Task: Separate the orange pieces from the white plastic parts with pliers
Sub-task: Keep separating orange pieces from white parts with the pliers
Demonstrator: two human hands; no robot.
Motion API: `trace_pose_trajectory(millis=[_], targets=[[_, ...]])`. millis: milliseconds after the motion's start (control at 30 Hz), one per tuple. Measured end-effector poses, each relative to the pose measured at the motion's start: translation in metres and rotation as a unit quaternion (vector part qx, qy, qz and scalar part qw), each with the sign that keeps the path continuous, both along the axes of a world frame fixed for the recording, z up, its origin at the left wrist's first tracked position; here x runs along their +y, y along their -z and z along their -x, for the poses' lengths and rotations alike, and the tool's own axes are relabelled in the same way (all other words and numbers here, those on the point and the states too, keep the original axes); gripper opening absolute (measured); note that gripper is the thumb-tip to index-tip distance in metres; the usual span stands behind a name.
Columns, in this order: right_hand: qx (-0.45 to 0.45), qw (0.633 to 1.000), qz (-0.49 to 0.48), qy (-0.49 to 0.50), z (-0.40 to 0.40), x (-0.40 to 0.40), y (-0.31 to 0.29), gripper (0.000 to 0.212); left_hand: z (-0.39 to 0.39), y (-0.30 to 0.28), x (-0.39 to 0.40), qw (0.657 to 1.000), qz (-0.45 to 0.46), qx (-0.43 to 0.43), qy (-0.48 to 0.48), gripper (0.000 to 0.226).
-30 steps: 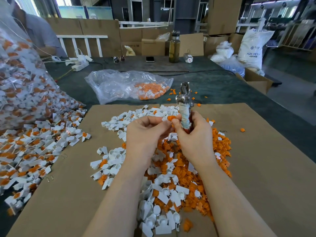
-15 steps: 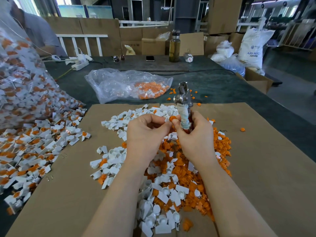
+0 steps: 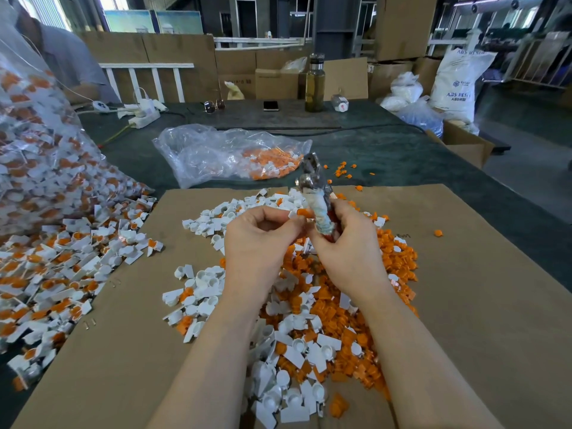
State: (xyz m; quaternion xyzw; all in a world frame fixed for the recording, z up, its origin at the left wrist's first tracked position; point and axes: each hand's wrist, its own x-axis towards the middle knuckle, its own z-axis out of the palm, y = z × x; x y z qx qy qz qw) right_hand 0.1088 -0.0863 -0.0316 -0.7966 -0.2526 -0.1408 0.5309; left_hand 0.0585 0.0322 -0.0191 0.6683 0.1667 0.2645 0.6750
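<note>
My right hand point(image 3: 346, 252) grips the pliers point(image 3: 315, 193) by their tape-wrapped handles, metal jaws pointing up and away. My left hand point(image 3: 260, 239) pinches a small white plastic part with an orange piece point(image 3: 299, 213) right beside the pliers' handles. Below both hands, on the brown cardboard sheet point(image 3: 479, 305), lies a mixed heap: loose orange pieces point(image 3: 393, 258) mostly to the right, emptied white parts point(image 3: 204, 292) to the left and front.
A heap of unseparated white-and-orange parts point(image 3: 62, 267) spills from a big clear bag point(image 3: 40, 150) at left. A smaller clear bag point(image 3: 229, 156) with orange pieces lies behind the cardboard. Bottle point(image 3: 315, 83), phone point(image 3: 270, 105), sunglasses and power strip sit farther back; a person sits far left.
Both hands stay together at the same spot; the pliers have tilted slightly and my left fingers have shifted on the small part.
</note>
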Motion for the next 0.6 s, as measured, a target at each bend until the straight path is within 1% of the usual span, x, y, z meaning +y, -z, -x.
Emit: trace_pose_trajectory(millis=[100,267,400,500,600], targets=[[0.015,0.999,0.032,-0.023,0.0,-0.003,-0.003,0.013,-0.001,0.001,0.001,1.0,-0.017,0.006,-0.01,0.011],[0.055,0.993,0.075,-0.067,-0.002,-0.014,-0.009,0.017,-0.002,0.0,0.008,0.999,0.018,-0.025,0.017,0.009],[0.095,0.983,0.117,-0.107,-0.002,-0.026,-0.013,0.018,0.0,0.0,0.014,0.998,0.023,-0.053,0.024,0.011],[0.105,0.972,0.16,-0.134,-0.001,-0.028,-0.015,0.019,0.001,0.0,0.017,0.998,0.019,-0.062,0.024,0.009],[0.126,0.966,0.172,-0.149,0.0,-0.029,-0.016,0.021,0.001,0.001,0.018,0.998,0.012,-0.061,0.025,0.006]])
